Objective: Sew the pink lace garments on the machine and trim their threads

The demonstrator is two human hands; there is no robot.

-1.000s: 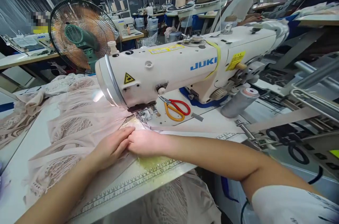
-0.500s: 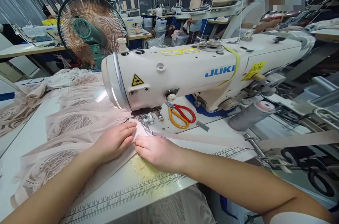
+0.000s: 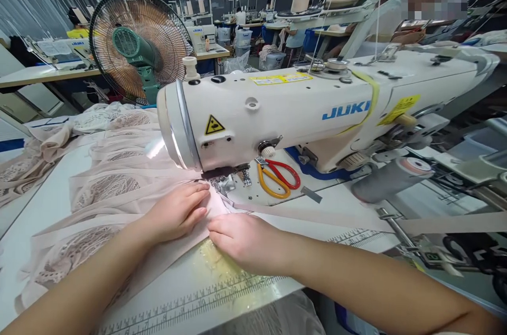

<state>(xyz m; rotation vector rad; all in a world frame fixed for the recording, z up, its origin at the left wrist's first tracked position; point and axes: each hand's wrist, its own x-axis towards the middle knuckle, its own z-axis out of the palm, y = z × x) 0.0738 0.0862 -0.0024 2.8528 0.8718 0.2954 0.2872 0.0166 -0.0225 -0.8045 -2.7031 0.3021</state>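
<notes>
Pale pink lace fabric (image 3: 114, 187) runs in gathered folds across the left of the table and under the needle area of a white sewing machine (image 3: 237, 118). My left hand (image 3: 178, 211) lies on the fabric, fingers stretched flat, fingertips close to the presser foot (image 3: 224, 184). Just right of it, my right hand (image 3: 247, 242) pinches the near edge of the fabric between thumb and fingers. A narrow pale strip (image 3: 317, 216) comes in from the right and reaches the presser foot. The needle tip is hidden.
Red-and-yellow-handled snips (image 3: 279, 179) lie behind the foot, beside a small grey metal plate (image 3: 311, 194). A grey thread cone (image 3: 390, 182) lies to the right. Printed ruler (image 3: 206, 298) lines the front edge. A large fan (image 3: 138, 47) stands behind; another person sits at back right.
The view has shifted slightly, so the machine appears farther right. My right hand has drawn a little toward me, widening the gap to my left hand, which stays by the foot.
</notes>
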